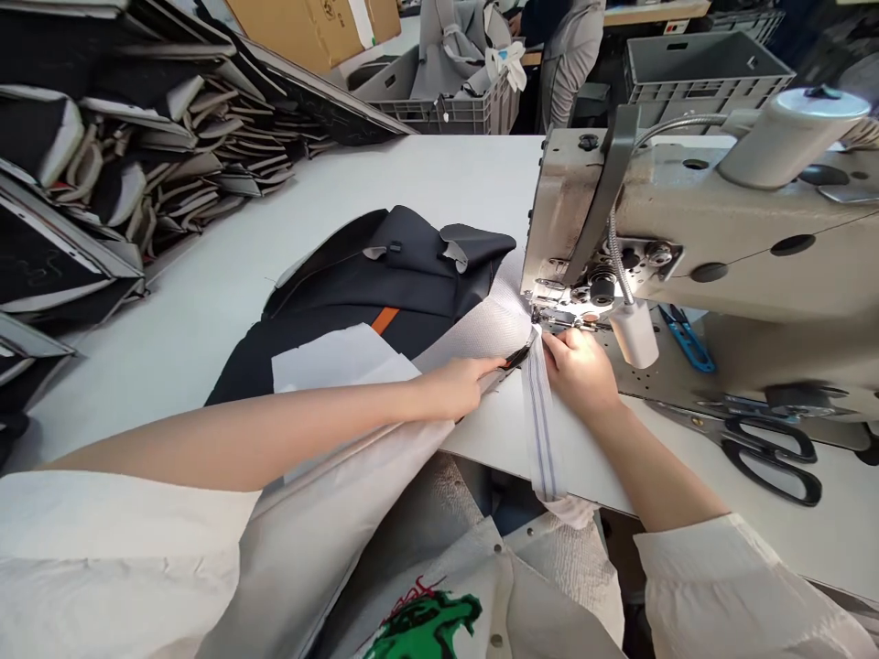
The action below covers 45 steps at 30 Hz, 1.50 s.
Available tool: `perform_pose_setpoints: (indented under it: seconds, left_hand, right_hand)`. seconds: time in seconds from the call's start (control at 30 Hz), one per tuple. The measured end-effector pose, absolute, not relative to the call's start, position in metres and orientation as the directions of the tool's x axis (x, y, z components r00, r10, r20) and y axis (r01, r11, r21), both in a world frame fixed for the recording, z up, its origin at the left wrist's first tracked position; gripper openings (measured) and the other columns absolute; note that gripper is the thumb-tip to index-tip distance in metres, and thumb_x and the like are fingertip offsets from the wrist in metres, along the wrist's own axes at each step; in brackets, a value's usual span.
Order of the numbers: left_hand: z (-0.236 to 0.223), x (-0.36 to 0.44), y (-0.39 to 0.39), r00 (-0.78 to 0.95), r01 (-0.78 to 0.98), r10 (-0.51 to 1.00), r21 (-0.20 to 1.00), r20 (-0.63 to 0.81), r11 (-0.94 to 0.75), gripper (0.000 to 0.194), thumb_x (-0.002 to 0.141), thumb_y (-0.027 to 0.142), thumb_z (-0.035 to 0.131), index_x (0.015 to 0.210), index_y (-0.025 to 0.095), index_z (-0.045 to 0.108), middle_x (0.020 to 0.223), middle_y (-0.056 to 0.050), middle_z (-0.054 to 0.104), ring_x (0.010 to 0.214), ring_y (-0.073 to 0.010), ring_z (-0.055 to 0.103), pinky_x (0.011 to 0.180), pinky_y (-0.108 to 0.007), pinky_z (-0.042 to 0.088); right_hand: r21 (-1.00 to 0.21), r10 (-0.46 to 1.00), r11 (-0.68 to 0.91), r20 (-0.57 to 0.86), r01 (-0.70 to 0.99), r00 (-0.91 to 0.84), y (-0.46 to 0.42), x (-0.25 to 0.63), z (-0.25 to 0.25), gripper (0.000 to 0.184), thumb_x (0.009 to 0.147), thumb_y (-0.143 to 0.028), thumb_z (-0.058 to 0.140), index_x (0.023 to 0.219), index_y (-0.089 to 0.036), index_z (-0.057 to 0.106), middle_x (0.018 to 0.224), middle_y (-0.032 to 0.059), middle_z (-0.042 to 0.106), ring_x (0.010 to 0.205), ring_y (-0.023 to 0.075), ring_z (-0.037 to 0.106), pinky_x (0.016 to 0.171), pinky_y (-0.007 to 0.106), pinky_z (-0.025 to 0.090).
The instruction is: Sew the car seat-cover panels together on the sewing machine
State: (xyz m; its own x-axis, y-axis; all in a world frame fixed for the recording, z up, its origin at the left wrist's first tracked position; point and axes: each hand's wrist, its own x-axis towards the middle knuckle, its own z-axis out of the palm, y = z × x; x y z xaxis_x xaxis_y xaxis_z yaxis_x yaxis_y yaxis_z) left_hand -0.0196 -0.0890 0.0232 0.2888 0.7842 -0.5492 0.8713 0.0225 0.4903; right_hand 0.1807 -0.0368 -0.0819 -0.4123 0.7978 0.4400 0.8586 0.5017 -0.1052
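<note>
Sewing workshop: industrial sewing machine (700, 229), fabric stacks (137, 137)

matt dark cloth (385, 275), white tape (542, 430)

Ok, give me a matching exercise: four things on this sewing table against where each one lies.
Things:
1. scissors
2. blue snips
3. orange tab
4. zipper tape

Places:
A. on the dark fabric
B. hanging over the table edge by the right hand
C. under the machine arm
D. on the table at far right

Pairs: 1-D, 2-C, 3-A, 4-B
</note>
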Motion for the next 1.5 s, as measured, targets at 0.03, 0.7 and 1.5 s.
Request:
perform_pose_setpoints:
  seconds: [0.03,0.7,1.5]
  left_hand:
    - [0.025,-0.016,-0.089,0.305,0.856,0.796,0.517,-0.523,0.011,0.06,0.082,0.015,0.037,0.14,0.027,0.037,0.12,-0.004,0.062,0.092,-0.0187,0.063,0.065,-0.022,0.048]
    - [-0.017,-0.019,-0.039,0.499,0.471,0.796,0.878,-0.343,0.083,0.048,0.085,0.021,0.04,0.132,0.018,0.048,0.131,-0.002,0.055,0.122,-0.0189,0.048,0.101,-0.03,0.038]
    - [-0.02,0.0,-0.022,0.392,0.226,0.832,0.918,-0.392,0.325,0.038,0.086,0.022,0.041,0.122,0.013,0.053,0.111,-0.006,0.064,0.101,-0.0194,0.058,0.084,-0.029,0.048]
  right_hand:
    - [-0.088,0.796,0.506,0.432,0.858,-0.425,-0.037,0.18,-0.081,0.026,0.089,-0.021,0.042,0.1,-0.014,0.065,0.078,0.0088,0.056,0.073,0.0211,0.044,0.066,0.031,0.035]
    - [-0.31,0.786,0.547,0.511,0.777,-0.349,-0.033,0.176,-0.086,0.027,0.091,-0.023,0.043,0.109,-0.016,0.061,0.09,0.009,0.066,0.084,0.0218,0.058,0.077,0.034,0.049]
    - [-0.035,0.809,0.476,0.409,0.879,-0.422,-0.034,0.174,-0.072,0.036,0.086,-0.018,0.045,0.119,-0.021,0.061,0.089,0.0085,0.061,0.074,0.0209,0.048,0.059,0.03,0.039]
